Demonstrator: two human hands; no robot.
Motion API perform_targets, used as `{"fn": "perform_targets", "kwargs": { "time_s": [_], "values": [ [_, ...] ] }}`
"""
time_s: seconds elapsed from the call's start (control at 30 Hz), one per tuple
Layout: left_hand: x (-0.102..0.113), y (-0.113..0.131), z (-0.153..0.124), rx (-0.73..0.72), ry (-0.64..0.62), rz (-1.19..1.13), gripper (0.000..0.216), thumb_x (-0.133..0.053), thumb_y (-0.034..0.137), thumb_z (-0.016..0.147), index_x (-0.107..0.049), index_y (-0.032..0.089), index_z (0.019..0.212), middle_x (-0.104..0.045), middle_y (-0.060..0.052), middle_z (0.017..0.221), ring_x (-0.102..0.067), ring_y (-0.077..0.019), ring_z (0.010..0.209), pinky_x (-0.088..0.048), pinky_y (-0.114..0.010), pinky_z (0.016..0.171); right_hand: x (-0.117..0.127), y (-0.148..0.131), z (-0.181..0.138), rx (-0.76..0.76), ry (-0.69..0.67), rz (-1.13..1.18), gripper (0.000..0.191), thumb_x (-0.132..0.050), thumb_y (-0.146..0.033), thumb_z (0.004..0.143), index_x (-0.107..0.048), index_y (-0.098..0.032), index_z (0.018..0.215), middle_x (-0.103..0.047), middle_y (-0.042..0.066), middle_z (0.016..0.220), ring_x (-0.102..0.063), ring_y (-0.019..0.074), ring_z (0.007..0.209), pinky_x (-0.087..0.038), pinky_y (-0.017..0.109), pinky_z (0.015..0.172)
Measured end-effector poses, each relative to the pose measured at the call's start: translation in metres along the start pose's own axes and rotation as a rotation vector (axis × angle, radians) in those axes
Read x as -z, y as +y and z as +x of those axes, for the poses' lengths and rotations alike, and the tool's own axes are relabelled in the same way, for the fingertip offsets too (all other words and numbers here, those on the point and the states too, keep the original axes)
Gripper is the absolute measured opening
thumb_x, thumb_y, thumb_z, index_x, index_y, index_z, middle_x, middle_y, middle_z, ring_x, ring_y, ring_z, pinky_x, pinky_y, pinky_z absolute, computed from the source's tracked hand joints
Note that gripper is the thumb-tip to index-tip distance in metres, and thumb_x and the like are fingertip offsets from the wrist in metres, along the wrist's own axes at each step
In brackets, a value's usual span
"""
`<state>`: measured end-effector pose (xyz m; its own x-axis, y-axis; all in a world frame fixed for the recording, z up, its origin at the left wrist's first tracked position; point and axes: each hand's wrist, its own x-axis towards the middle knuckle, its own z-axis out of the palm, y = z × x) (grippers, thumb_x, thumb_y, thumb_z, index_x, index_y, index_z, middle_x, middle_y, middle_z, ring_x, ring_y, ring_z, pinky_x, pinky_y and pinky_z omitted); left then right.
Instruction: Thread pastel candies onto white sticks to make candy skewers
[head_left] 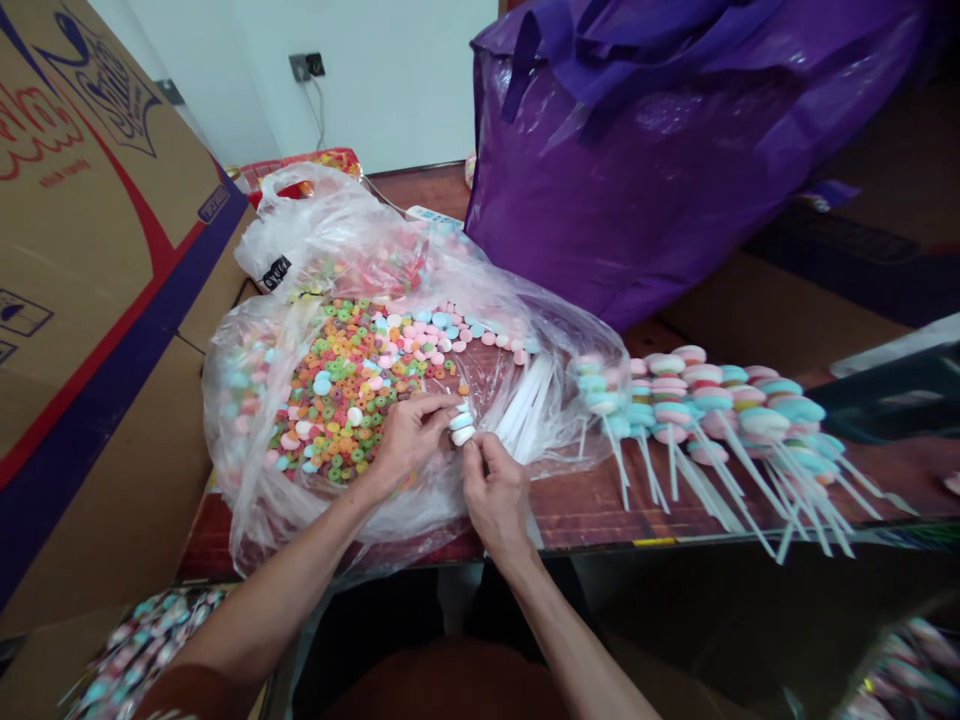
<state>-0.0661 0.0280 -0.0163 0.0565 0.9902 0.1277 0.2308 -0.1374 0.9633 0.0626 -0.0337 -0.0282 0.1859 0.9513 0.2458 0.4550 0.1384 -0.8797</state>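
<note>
My left hand pinches a short stack of pastel candy discs over a clear plastic bag. My right hand is closed just below the stack, fingertips pinched on what looks like a thin white stick under it. The bag holds a heap of colourful ring candies, pink and blue discs, and a bundle of white sticks.
A row of finished candy skewers lies on the wooden table to the right. A large purple bag stands behind. Cardboard boxes fill the left. More wrapped candy sits low at the left.
</note>
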Motion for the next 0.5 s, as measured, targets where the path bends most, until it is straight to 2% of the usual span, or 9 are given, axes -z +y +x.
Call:
{"fn": "perform_targets", "kwargs": {
  "time_s": [0.13, 0.23, 0.33, 0.5],
  "values": [
    [0.001, 0.0008, 0.0017, 0.019, -0.002, -0.058, 0.02, -0.068, 0.024, 0.083, -0.08, 0.019, 0.098, -0.079, -0.007, 0.101, -0.071, -0.0208, 0.093, -0.054, -0.032, 0.088, -0.0006, -0.0009, 0.0017, -0.011, -0.03, 0.038, 0.026, -0.044, -0.033, 0.095, -0.056, -0.021, 0.076, -0.049, -0.004, 0.058, -0.042, 0.0118, 0.052, -0.036, 0.023, 0.054],
    [0.0025, -0.0007, 0.0046, 0.05, 0.054, -0.169, 0.026, -0.07, 0.027, 0.081, -0.078, 0.018, 0.104, -0.078, -0.008, 0.106, -0.071, -0.0211, 0.096, -0.054, -0.033, 0.091, -0.0004, -0.0033, 0.0024, -0.013, -0.063, 0.076, 0.029, -0.044, -0.035, 0.096, -0.057, -0.02, 0.075, -0.051, -0.004, 0.059, -0.045, 0.012, 0.053, -0.037, 0.023, 0.055],
    [0.004, -0.0026, 0.0068, 0.09, 0.131, -0.27, 0.034, -0.073, 0.029, 0.079, -0.075, 0.017, 0.11, -0.077, -0.007, 0.104, -0.07, -0.0197, 0.093, -0.054, -0.032, 0.087, 0.0009, -0.0056, 0.001, -0.013, -0.092, 0.107, 0.029, -0.045, -0.035, 0.096, -0.064, -0.019, 0.08, -0.053, -0.003, 0.062, -0.047, 0.0123, 0.055, -0.04, 0.023, 0.058],
    [0.0062, -0.0037, 0.0085, 0.13, 0.211, -0.328, 0.029, -0.076, 0.032, 0.075, -0.077, 0.015, 0.099, -0.078, -0.007, 0.098, -0.069, -0.0177, 0.088, -0.054, -0.031, 0.086, 0.0042, -0.0053, -0.0043, -0.027, -0.109, 0.144, 0.03, -0.048, -0.035, 0.095, -0.072, -0.018, 0.099, -0.061, -0.001, 0.067, -0.055, 0.0145, 0.059, -0.043, 0.024, 0.058]
  ]
}}
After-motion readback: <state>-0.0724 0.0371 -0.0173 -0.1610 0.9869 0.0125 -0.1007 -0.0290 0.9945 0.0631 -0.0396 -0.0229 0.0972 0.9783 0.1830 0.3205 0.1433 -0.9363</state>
